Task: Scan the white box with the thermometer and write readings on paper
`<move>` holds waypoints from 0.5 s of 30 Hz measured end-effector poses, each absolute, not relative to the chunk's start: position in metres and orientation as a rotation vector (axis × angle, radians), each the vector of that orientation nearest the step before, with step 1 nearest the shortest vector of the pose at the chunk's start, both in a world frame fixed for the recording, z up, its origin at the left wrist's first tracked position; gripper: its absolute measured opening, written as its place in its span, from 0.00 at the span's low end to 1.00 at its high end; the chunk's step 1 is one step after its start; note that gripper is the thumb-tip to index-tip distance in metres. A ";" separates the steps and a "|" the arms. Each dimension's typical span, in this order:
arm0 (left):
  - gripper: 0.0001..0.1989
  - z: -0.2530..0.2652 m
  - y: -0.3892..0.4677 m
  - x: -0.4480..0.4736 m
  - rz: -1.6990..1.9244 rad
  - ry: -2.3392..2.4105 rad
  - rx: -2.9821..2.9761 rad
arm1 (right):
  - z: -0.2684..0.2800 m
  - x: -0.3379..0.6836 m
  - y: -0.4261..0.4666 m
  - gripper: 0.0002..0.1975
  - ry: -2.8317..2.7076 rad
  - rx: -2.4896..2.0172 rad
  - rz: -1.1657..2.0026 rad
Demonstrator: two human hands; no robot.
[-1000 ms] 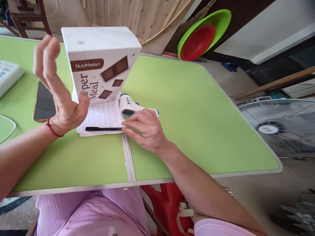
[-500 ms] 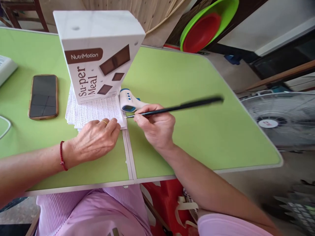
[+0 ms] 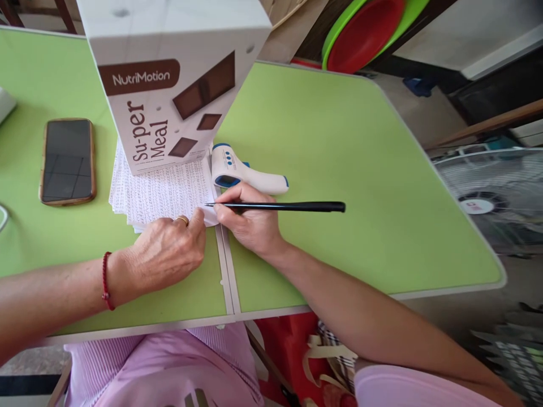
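My right hand [image 3: 252,220] pinches a slim black pen [image 3: 297,206]. The pen's tip meets the right side of a stack of paper [image 3: 161,198] covered in small rows of handwriting. Left of the tip, my left hand [image 3: 169,246] lies across the near edge of the stack, its index finger stretched onto the top sheet and the other fingers bent. Its thumb is hidden. A tall white NutriMotion box [image 3: 169,102] stands on the far part of the paper. Just beyond my right hand lies a white and blue infrared thermometer [image 3: 250,172].
A phone [image 3: 68,161] in a brown-edged case lies left of the paper on the green folding table [image 3: 339,152]. A white cable [image 3: 3,217] shows at the left edge. Beyond the table's right side is a fan [image 3: 487,198]; red and green basins [image 3: 360,34] stand behind.
The pen has swung level, and its tip has moved slightly left on the paper with my right hand. My left index finger has straightened. The view has shifted closer to the box.
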State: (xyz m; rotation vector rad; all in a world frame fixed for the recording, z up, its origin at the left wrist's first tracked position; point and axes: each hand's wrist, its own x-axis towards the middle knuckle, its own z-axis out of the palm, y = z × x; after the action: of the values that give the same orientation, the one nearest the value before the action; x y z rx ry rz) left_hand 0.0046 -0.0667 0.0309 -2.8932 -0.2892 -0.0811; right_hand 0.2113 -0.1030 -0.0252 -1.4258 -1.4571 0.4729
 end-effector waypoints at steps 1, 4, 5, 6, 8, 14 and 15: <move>0.19 0.031 -0.067 0.005 -0.065 -0.284 -2.891 | -0.025 0.212 -0.103 0.04 -1.486 -1.418 0.450; 0.19 0.031 -0.067 0.006 -0.037 -0.263 -2.887 | -0.026 0.212 -0.103 0.05 -1.542 -1.378 0.400; 0.19 0.031 -0.067 0.007 -0.030 -0.257 -2.888 | -0.026 0.212 -0.103 0.05 -1.551 -1.371 0.392; 0.19 0.031 -0.067 0.007 -0.024 -0.255 -2.890 | -0.027 0.213 -0.103 0.05 -1.557 -1.372 0.388; 0.19 0.032 -0.067 0.008 -0.014 -0.255 -2.890 | -0.028 0.213 -0.103 0.05 -1.567 -1.390 0.395; 0.20 0.032 -0.067 0.007 -0.038 -0.260 -2.884 | -0.026 0.213 -0.102 0.05 -1.586 -1.367 0.436; 0.20 0.032 -0.067 0.007 -0.052 -0.261 -2.881 | -0.025 0.212 -0.102 0.05 -1.585 -1.361 0.438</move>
State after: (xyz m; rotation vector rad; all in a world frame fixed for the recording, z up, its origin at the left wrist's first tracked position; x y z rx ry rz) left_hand 0.0067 -0.0668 0.0317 -2.8813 -0.2614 -0.0517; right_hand 0.2122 -0.1024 -0.0252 -1.3615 -1.5851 0.4377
